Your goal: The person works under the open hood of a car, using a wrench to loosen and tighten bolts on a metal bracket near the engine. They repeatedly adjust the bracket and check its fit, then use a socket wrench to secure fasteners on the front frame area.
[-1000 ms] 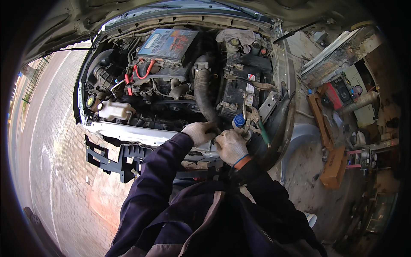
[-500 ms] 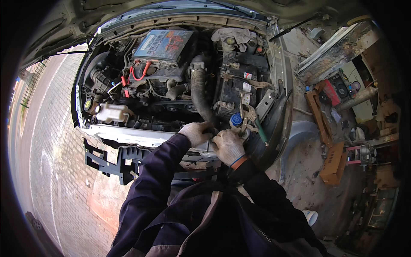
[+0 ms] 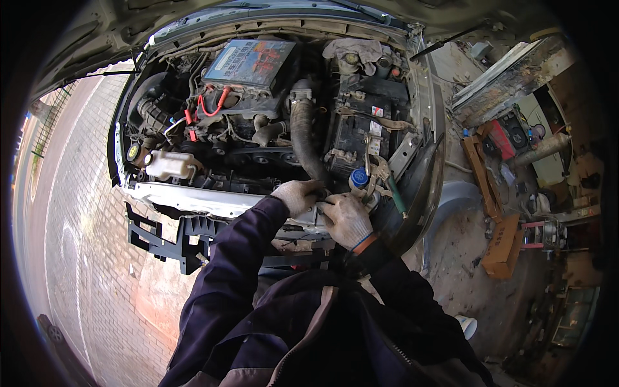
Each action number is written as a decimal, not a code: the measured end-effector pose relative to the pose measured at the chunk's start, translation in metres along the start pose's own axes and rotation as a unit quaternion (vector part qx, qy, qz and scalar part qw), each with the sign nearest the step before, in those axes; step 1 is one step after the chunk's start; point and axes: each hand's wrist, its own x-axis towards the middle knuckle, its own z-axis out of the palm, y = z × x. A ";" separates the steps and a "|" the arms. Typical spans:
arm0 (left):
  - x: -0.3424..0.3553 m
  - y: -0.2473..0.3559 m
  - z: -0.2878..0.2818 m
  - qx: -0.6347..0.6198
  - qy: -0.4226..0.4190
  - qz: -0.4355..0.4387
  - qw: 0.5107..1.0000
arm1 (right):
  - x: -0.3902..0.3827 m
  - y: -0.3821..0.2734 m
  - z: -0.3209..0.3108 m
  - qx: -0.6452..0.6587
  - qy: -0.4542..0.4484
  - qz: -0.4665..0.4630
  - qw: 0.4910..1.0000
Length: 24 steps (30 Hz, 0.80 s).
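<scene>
My left hand, in a whitish knit glove, is closed at the lower end of a thick dark ribbed hose in the car's engine bay. Close beside it, on the right, my right hand wears a matching glove, its fingers bent and pinched. Whatever sits between the fingertips of either hand is hidden. Both hands are over the silver front crossmember. Just beyond my right hand are a blue cap and a clamp-like tool with a green handle.
A black battery lies behind the blue cap. On the engine rests a blue-grey box, near red cables. A white reservoir is at the left. Black plastic trim hangs in front; a cardboard box stands right.
Both hands stay by the hose's lower end. My right hand's fingers have shifted slightly, and the whole view has moved a little.
</scene>
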 end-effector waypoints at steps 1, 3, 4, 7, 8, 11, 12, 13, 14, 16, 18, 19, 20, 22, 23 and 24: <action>0.001 -0.002 0.001 -0.009 -0.002 -0.002 1.000 | 0.000 -0.001 0.000 0.004 -0.020 0.014 1.000; 0.003 -0.005 0.003 -0.018 -0.001 -0.004 1.000 | 0.001 -0.002 -0.001 -0.001 -0.041 0.029 0.999; 0.003 -0.006 0.004 -0.021 0.001 -0.006 1.000 | 0.001 -0.003 0.000 0.009 -0.020 0.017 1.000; 0.004 -0.008 0.005 0.002 0.007 -0.001 1.000 | 0.001 -0.004 0.003 0.022 0.018 0.027 0.999; 0.004 -0.008 0.006 0.001 0.008 -0.003 1.000 | 0.000 -0.004 0.004 0.028 0.030 0.030 0.999; 0.005 -0.009 0.006 0.002 0.013 0.003 1.000 | -0.001 0.000 0.007 0.019 0.019 0.003 1.000; 0.005 -0.008 0.005 0.001 0.014 0.002 1.000 | -0.001 0.002 0.007 0.011 0.009 -0.001 1.000; 0.005 -0.008 0.005 0.006 0.015 0.000 1.000 | -0.001 0.002 0.009 0.018 0.005 -0.004 1.000; 0.004 -0.006 0.004 -0.027 0.027 0.002 0.999 | -0.001 0.003 0.009 0.025 0.003 0.004 1.000; 0.000 -0.004 0.002 -0.078 0.054 0.005 0.995 | -0.001 0.003 0.011 0.032 0.004 0.016 0.999; -0.006 -0.001 0.000 -0.094 0.116 0.015 0.989 | -0.001 0.002 0.010 0.038 0.000 0.028 0.999; -0.010 0.000 0.000 -0.101 0.146 0.016 0.984 | -0.002 0.002 0.009 0.041 0.019 0.027 0.999; -0.015 0.001 0.000 -0.101 0.197 0.027 0.975 | -0.002 0.002 0.008 0.047 0.031 0.027 0.998; -0.030 -0.001 0.003 -0.099 0.299 0.053 0.948 | -0.003 0.002 0.004 0.065 0.026 0.005 0.998; -0.039 -0.003 0.006 -0.062 0.338 0.016 0.939 | -0.002 0.001 0.003 0.067 0.020 0.003 0.998; -0.050 -0.008 0.008 -0.034 0.359 0.012 0.933 | -0.002 0.001 0.001 0.070 0.026 0.010 0.997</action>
